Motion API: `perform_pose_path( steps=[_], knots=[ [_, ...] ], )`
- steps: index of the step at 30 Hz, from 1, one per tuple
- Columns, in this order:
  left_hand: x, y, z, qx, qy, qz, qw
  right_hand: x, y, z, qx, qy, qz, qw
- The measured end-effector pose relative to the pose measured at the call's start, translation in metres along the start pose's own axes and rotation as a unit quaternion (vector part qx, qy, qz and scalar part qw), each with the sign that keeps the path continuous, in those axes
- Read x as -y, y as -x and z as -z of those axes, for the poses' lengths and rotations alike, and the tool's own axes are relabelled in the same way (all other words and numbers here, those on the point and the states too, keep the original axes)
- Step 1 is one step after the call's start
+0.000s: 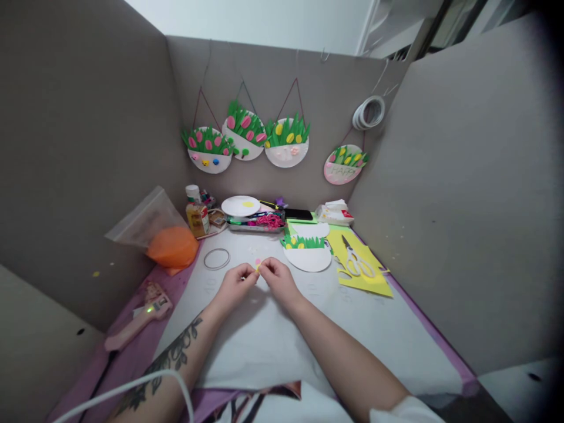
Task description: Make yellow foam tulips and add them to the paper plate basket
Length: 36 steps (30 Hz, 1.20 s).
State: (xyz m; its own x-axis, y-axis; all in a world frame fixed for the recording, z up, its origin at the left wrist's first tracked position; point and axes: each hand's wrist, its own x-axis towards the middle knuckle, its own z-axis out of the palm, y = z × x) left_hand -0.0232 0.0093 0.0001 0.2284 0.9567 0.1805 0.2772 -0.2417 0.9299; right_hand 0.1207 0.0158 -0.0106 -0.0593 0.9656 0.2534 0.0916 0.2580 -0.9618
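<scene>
My left hand [237,286] and my right hand [278,280] meet over the middle of the white-covered table [264,346]. Both pinch a small yellow piece [258,268] between their fingertips. Just behind the fingertips is a small pink piece [258,261]. Beyond my right hand lies a white paper-plate basket [307,258] with green paper grass [315,242] and yellow flowers along its top. A yellow sheet [370,284] with white-handled scissors [358,262] on it rests to the right.
At the left are a pink glue gun [143,320], a bag with orange contents [173,245], a bottle [197,216] and a ring [217,259]. A supply tray [258,226] stands at the back. Finished plate baskets [286,154] hang on the grey back panel [247,64]. A white cable [132,385] crosses the front left.
</scene>
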Motion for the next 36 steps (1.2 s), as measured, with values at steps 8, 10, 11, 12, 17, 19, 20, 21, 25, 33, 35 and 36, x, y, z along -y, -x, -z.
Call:
perform_pose_path(
  steps=[8, 10, 11, 12, 17, 19, 20, 21, 25, 33, 35, 36],
  knots=[
    [0.01, 0.0, 0.002, -0.012, 0.014, 0.015, 1.0, 0.001, -0.001, 0.004, 0.016, -0.018, -0.004, 1.0],
    [0.01, 0.0, 0.001, -0.01, 0.012, 0.007, 1.0, 0.003, 0.001, 0.0, 0.02, 0.025, 0.019, 0.999],
    [0.009, 0.001, 0.001, -0.009, 0.012, 0.003, 1.0, 0.004, 0.002, -0.001, 0.013, 0.039, 0.023, 0.999],
    [0.009, 0.001, 0.001, -0.009, 0.013, 0.001, 1.0, 0.004, 0.001, -0.001, 0.003, 0.044, 0.019, 0.999],
    [0.007, 0.002, 0.002, -0.007, 0.01, 0.002, 1.0, 0.006, -0.003, 0.008, -0.024, 0.018, -0.008, 1.0],
    [0.005, 0.001, 0.002, -0.007, 0.015, 0.013, 1.0, 0.006, -0.003, 0.008, -0.013, 0.026, 0.001, 1.0],
    [0.004, 0.001, 0.002, -0.006, 0.017, 0.014, 1.0, 0.005, -0.002, 0.007, -0.005, 0.031, 0.005, 0.999],
    [0.003, 0.001, 0.002, -0.004, 0.017, 0.011, 1.0, 0.005, -0.001, 0.004, 0.004, 0.034, 0.006, 0.999],
    [0.006, 0.0, 0.004, -0.001, 0.003, -0.009, 1.0, 0.002, -0.002, 0.0, 0.026, 0.021, -0.017, 0.999],
    [0.01, -0.002, 0.01, -0.022, 0.004, 0.031, 0.999, -0.001, -0.009, 0.008, -0.01, -0.048, -0.057, 0.997],
    [0.01, -0.002, 0.013, -0.012, 0.003, 0.021, 1.0, -0.002, -0.007, 0.003, 0.014, -0.041, -0.046, 0.998],
    [0.01, -0.003, 0.015, -0.011, -0.001, 0.017, 1.0, -0.003, -0.007, 0.001, 0.012, -0.043, -0.044, 0.998]
  ],
)
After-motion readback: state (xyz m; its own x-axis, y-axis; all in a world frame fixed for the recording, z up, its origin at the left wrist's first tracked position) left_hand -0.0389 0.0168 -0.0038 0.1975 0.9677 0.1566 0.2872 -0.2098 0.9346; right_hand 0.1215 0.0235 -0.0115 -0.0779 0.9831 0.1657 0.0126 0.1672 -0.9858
